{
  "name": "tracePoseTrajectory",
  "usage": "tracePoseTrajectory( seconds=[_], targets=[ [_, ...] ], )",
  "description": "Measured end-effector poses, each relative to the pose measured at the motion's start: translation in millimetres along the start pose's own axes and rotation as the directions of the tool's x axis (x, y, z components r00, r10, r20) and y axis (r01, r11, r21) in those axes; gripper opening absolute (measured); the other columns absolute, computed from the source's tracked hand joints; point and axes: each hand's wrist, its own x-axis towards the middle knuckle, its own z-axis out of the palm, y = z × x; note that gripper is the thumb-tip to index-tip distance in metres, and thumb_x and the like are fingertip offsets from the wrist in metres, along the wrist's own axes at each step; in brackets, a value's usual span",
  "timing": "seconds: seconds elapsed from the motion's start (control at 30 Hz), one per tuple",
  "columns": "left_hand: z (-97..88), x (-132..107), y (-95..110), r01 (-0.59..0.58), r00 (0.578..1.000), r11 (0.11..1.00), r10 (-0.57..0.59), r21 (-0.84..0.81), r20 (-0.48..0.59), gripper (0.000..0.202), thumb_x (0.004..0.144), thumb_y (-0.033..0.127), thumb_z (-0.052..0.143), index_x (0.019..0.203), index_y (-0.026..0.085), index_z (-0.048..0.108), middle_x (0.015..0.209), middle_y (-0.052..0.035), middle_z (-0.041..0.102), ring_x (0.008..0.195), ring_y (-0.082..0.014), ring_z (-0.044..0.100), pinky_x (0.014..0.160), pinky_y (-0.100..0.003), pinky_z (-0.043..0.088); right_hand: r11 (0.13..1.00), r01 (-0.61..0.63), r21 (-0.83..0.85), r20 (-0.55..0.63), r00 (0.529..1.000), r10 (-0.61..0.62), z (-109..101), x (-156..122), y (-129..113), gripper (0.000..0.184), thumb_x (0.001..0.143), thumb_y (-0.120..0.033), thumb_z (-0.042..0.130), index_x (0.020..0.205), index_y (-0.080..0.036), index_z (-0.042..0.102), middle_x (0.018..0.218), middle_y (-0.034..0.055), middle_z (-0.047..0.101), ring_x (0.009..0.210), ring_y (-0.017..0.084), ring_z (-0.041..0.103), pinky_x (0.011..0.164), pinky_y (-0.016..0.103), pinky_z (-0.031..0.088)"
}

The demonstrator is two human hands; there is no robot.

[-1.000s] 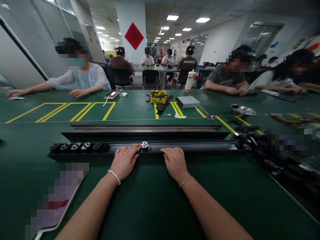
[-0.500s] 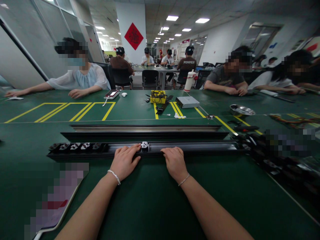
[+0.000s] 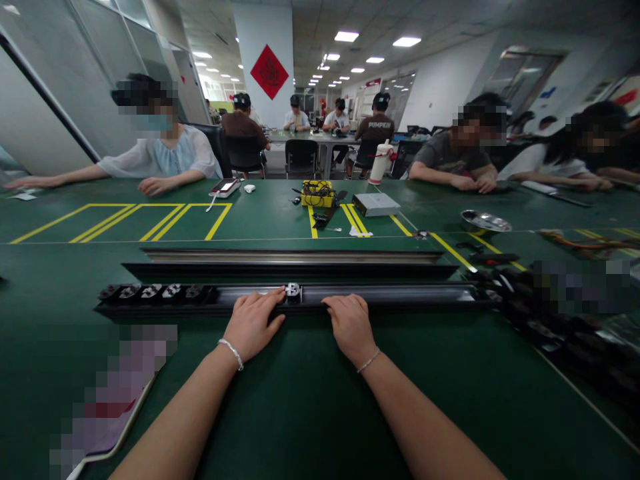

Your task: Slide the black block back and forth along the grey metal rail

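A long black rail (image 3: pixel 400 295) lies across the green table in front of me. Several socket modules (image 3: pixel 155 292) sit in its left end, and one small white-faced module (image 3: pixel 292 290) sits near its middle. My left hand (image 3: pixel 253 323) rests flat on the rail's near edge, fingers stretched toward that middle module and touching it. My right hand (image 3: pixel 350 323) lies on the rail just to the right, fingers curled down over its edge, holding nothing.
Two more long rails (image 3: pixel 290 263) lie behind. A pile of black parts (image 3: pixel 560 313) fills the right side. A tablet (image 3: pixel 110 400) lies at front left. A yellow box (image 3: pixel 317 193), grey box (image 3: pixel 375 203), metal dish (image 3: pixel 485 220) and seated people are beyond.
My left hand has slid slightly right along the rail, and the small module has shifted a little right with it. My right hand has stayed put.
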Motion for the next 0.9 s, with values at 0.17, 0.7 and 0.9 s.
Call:
tracePoseTrajectory(
  seconds=[0.17,0.7,0.9],
  targets=[
    [0.0,-0.3,-0.1,0.001,1.000,1.000,-0.001,0.002,-0.001,0.040,0.079,0.037,0.047,0.118,0.029,0.048,0.125,-0.0014,0.054,0.098,-0.0212,0.052,0.084,-0.039,0.034,0.999,-0.010,0.035,0.001,1.000,0.010,-1.3,0.2,-0.9,0.023,0.083,-0.015,0.043,0.096,-0.024,0.060,0.093,0.0000,0.065,0.087,0.014,0.052,0.089,0.032,0.025],
    [-2.3,-0.2,0.2,0.000,1.000,1.000,-0.001,0.019,0.015,0.040,0.079,0.037,0.047,0.118,0.029,0.047,0.127,0.0012,0.052,0.098,-0.0210,0.051,0.082,-0.038,0.033,0.999,-0.011,0.033,0.005,1.000,0.010,-2.3,0.1,-2.2,0.024,0.084,-0.015,0.042,0.096,-0.024,0.060,0.093,-0.0001,0.065,0.087,0.015,0.052,0.090,0.033,0.025],
    [-1.3,-0.7,0.4,-0.004,1.000,1.000,0.004,0.016,0.015,0.042,0.079,0.037,0.047,0.119,0.029,0.046,0.126,0.0008,0.053,0.099,-0.0205,0.051,0.084,-0.038,0.032,0.999,-0.011,0.032,0.010,1.000,0.011,-2.8,0.7,-3.2,0.023,0.083,-0.015,0.044,0.096,-0.025,0.060,0.092,-0.0001,0.065,0.086,0.015,0.051,0.089,0.032,0.024]
  ],
)
